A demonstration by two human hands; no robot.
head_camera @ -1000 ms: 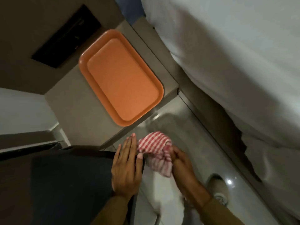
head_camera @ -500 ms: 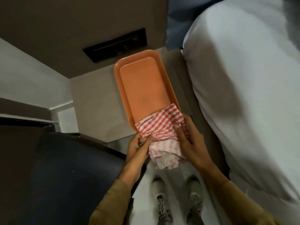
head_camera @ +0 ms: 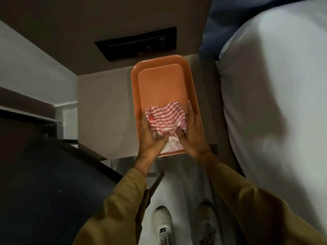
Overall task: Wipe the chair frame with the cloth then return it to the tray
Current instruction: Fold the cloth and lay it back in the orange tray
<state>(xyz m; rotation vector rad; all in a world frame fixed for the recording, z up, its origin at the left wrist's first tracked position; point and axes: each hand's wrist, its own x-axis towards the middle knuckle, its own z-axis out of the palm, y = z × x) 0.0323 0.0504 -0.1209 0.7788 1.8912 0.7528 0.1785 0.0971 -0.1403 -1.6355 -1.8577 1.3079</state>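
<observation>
Nearest the camera, two pale lace-up shoes (head_camera: 163, 225) stand on the floor, with a dark rounded chair seat (head_camera: 53, 188) to the left. Above them, the left hand (head_camera: 150, 137) and right hand (head_camera: 192, 133) lie flat, fingers extended, pressing a crumpled red-and-white checked cloth (head_camera: 166, 119) from either side. The cloth lies between the two palms, inside the near end of the orange rectangular plastic tray (head_camera: 159, 82). The tray rests on a beige bedside cabinet top (head_camera: 104, 106). White bedding (head_camera: 274, 94) lies right.
</observation>
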